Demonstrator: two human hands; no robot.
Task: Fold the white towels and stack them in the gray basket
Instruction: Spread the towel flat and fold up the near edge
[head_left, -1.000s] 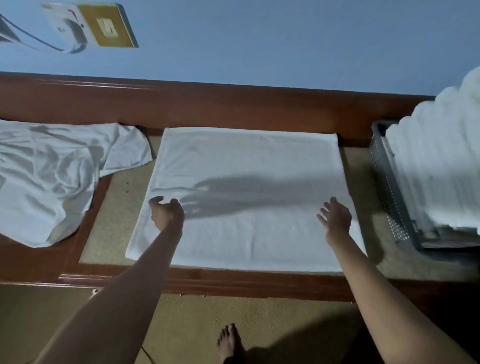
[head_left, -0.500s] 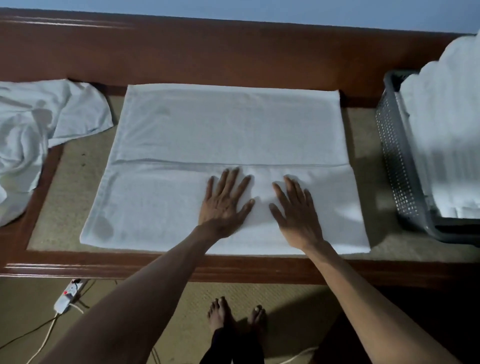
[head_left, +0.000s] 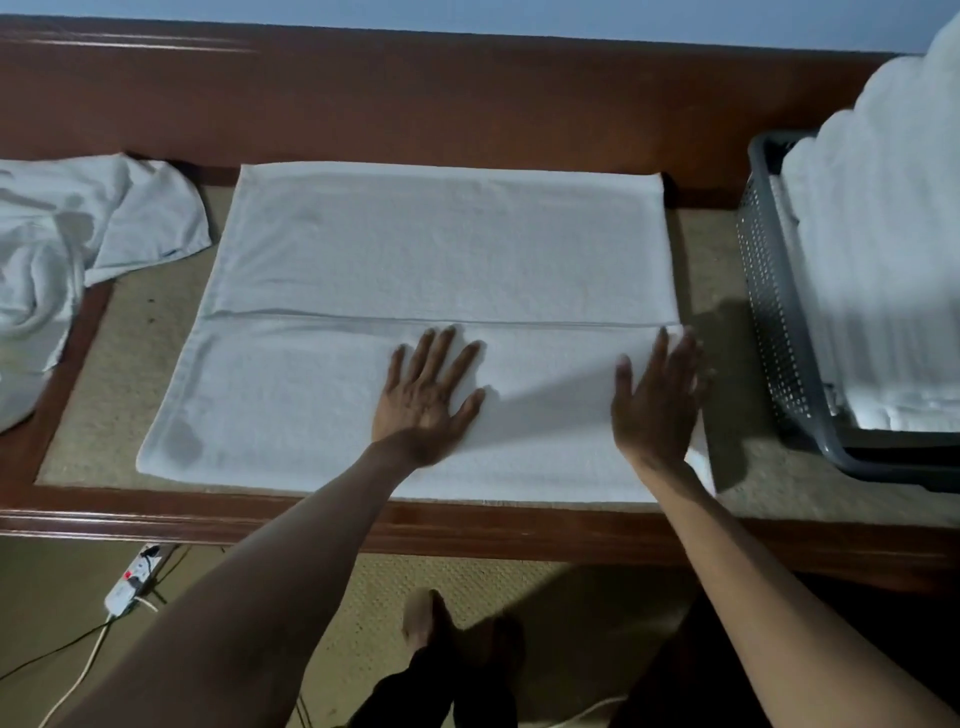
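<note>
Both bare forearms (head_left: 291, 571) are stretched forward. The left grip (head_left: 426, 400) is laid flat, palm down, with straight fingers spread wide. The right grip (head_left: 654, 405) is held apart from it, palm down, fingers straight and close together, slightly blurred.

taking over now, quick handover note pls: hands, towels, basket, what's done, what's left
Left hand: open, flat on the near half of the spread towel.
Right hand: open, blurred, at that towel's right end.
The towel lies on the table, a fold edge running across its middle.
Gray basket at the table's right end holds a tall stack of folded towels.
Crumpled towel lies at the left end, unfolded.
Done: stack in basket; first fold seemingly made here.
Left: finish folding this towel, add it to the stack, then fold the crumpled one.
</note>
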